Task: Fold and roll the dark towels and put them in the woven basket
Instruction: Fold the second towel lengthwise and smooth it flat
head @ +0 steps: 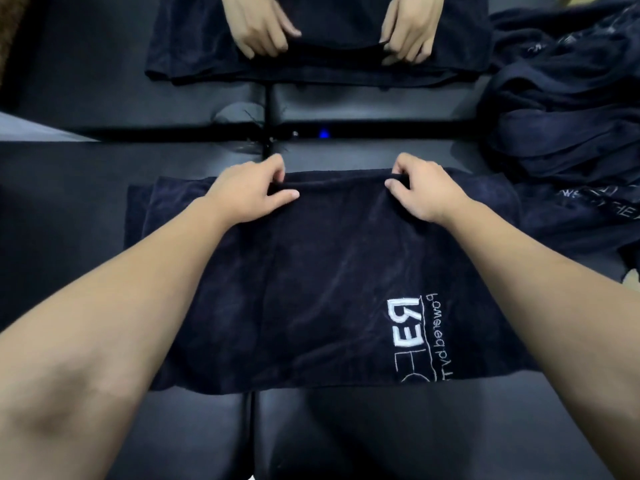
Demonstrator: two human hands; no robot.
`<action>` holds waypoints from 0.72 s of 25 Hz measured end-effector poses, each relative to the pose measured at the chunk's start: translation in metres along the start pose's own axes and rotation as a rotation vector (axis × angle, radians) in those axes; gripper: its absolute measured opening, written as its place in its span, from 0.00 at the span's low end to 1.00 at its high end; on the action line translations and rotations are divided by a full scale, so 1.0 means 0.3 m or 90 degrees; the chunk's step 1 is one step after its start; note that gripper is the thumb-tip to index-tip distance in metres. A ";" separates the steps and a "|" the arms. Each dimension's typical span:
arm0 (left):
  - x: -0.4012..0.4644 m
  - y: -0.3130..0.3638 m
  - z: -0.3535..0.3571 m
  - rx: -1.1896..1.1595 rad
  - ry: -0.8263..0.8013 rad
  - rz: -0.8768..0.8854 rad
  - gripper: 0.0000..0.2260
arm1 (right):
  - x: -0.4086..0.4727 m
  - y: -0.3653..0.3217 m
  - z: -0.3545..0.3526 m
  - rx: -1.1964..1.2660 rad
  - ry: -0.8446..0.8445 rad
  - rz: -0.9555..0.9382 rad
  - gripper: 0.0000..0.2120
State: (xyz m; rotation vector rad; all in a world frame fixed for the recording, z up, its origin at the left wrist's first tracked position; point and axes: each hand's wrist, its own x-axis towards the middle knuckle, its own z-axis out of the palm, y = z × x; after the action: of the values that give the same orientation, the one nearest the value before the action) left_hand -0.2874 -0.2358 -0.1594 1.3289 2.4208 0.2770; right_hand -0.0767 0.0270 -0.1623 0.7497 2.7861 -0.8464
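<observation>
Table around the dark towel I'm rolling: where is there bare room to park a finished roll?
Bare grey table lies left of the dark embroidered towel, and a strip between its far edge and the black bar. The right is crowded by the heap of dark towels.

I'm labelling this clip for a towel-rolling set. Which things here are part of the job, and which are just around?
Part of the job:
- left hand and right hand, pinching the far edge
- dark towel lying flat
- heap of dark towels at right

Just around:
- another person's hands on their own towel
- blue light
</observation>
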 end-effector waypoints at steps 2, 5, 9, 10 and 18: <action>0.019 -0.037 -0.018 0.041 0.035 -0.053 0.17 | 0.004 -0.006 0.000 -0.009 0.035 -0.002 0.07; 0.022 -0.072 -0.008 0.085 0.027 -0.106 0.23 | 0.010 -0.006 0.027 -0.069 0.060 0.035 0.09; -0.036 -0.123 0.024 0.161 0.021 -0.045 0.27 | 0.004 0.018 0.041 -0.108 0.022 0.050 0.18; -0.046 -0.148 0.014 0.184 0.028 -0.036 0.27 | 0.002 0.029 0.035 -0.163 0.022 0.048 0.22; -0.092 -0.304 -0.095 0.299 0.111 -0.136 0.24 | -0.012 -0.023 0.094 -0.368 0.138 0.151 0.28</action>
State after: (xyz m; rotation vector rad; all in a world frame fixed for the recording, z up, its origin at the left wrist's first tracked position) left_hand -0.3558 -0.3080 -0.1584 1.2437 2.8671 -0.2610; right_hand -0.0773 0.0049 -0.1814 1.0662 2.8077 0.0928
